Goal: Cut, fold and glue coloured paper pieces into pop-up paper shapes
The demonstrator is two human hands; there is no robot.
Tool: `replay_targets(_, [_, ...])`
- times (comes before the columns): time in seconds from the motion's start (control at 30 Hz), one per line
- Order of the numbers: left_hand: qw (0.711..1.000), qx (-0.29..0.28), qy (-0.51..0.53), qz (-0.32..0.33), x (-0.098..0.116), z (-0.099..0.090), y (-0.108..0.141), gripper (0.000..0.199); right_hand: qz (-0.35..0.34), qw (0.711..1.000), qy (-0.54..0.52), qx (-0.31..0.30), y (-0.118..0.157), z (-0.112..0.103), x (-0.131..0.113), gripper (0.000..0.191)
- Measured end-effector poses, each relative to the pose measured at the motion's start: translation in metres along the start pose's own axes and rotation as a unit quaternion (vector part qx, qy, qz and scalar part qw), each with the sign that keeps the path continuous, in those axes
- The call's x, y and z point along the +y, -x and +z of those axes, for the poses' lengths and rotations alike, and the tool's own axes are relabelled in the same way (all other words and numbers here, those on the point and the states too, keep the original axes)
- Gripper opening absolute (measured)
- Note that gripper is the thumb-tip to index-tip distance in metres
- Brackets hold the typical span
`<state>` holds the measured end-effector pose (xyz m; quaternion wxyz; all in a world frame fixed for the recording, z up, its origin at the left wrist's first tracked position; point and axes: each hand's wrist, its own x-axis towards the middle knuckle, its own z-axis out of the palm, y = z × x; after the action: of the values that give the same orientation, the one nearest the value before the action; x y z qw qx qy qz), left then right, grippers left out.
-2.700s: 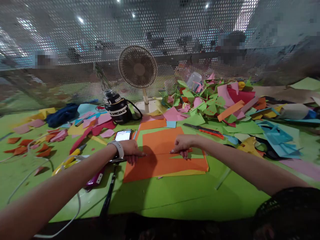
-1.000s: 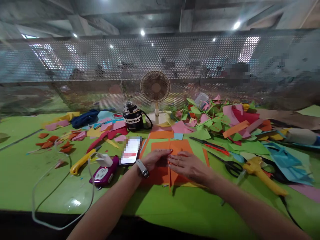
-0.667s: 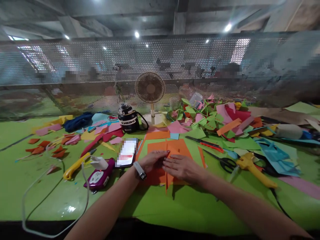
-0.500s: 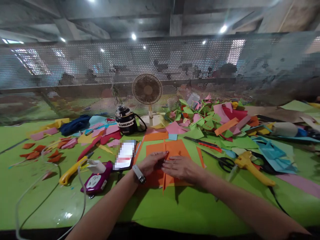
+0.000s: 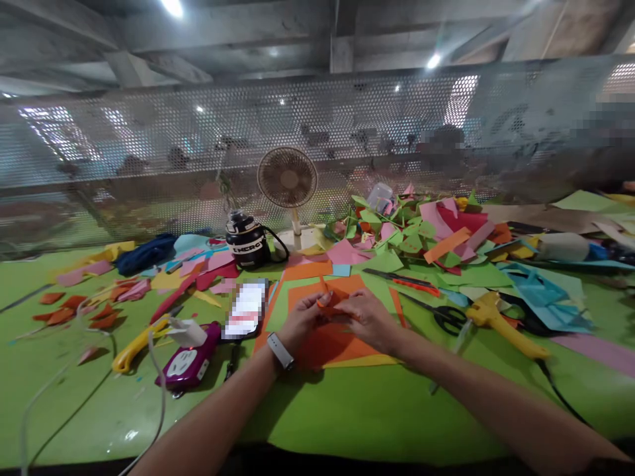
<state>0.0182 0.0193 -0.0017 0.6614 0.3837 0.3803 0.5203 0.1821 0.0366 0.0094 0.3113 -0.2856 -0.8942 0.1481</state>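
In the head view, my left hand (image 5: 308,315), with a grey-strapped watch (image 5: 280,351) on the wrist, pinches a narrow piece of orange paper. Close beside it on the right, my right hand (image 5: 368,318) has its fingers closed on the same orange piece. Most of that piece is hidden by my fingers. Both hands are above a stack of orange sheets (image 5: 330,345), with green and yellow paper showing at its edges. A phone (image 5: 247,308) with a lit, blurred screen lies left of the stack.
A purple power strip (image 5: 187,363) with a white plug and cables sits at the left. Black scissors (image 5: 449,318) and a yellow glue gun (image 5: 510,330) lie to the right. Behind are a black bottle (image 5: 245,248), a fan (image 5: 288,177) and piled paper scraps (image 5: 417,231).
The narrow orange strip that lay upright across the stack under my hands is now up between my fingers. My right fingers, stretched flat before, have curled in. The view has shifted slightly.
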Motion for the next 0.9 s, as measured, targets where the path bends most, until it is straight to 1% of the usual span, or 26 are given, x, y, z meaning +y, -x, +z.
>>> replay_targets(0.07, [1.000, 0.008, -0.010, 0.016, 0.000, 0.002, 0.002, 0.036, 0.026, 1.000, 0.004, 0.013, -0.001, -0.002, -0.002, 0.008])
replay_targets(0.2, [0.999, 0.011, -0.030, 0.040, -0.002, 0.005, 0.004, 0.039, 0.081, 0.996, -0.007, 0.030, -0.004, -0.007, -0.007, 0.016])
replay_targets(0.3, [0.999, 0.021, -0.006, 0.042, -0.003, 0.007, 0.005, 0.037, 0.121, 0.992, -0.005, 0.027, -0.007, -0.010, -0.009, 0.018])
replay_targets(0.37, [0.999, 0.033, 0.016, 0.036, -0.004, 0.007, 0.006, 0.037, 0.140, 0.990, -0.016, 0.015, -0.008, -0.011, -0.008, 0.016])
replay_targets(0.47, [0.999, 0.027, 0.008, 0.021, -0.003, 0.008, 0.007, 0.038, 0.154, 0.987, -0.052, -0.003, -0.007, -0.011, -0.007, 0.007])
replay_targets(0.57, [0.999, 0.013, -0.039, 0.016, -0.002, 0.008, 0.006, 0.037, 0.156, 0.985, -0.075, -0.007, -0.006, -0.009, -0.005, 0.007])
replay_targets(0.63, [0.998, 0.013, -0.057, 0.008, -0.002, 0.009, 0.005, 0.038, 0.150, 0.986, -0.072, -0.004, -0.005, -0.008, -0.004, 0.006])
replay_targets(0.73, [0.999, 0.018, -0.050, 0.000, -0.004, 0.010, 0.002, 0.040, 0.154, 0.987, -0.052, 0.001, -0.004, -0.007, -0.004, 0.006])
replay_targets(0.9, [0.999, 0.020, -0.034, 0.000, -0.008, 0.008, 0.001, 0.037, 0.178, 0.983, -0.031, 0.002, -0.005, -0.010, -0.009, 0.015])
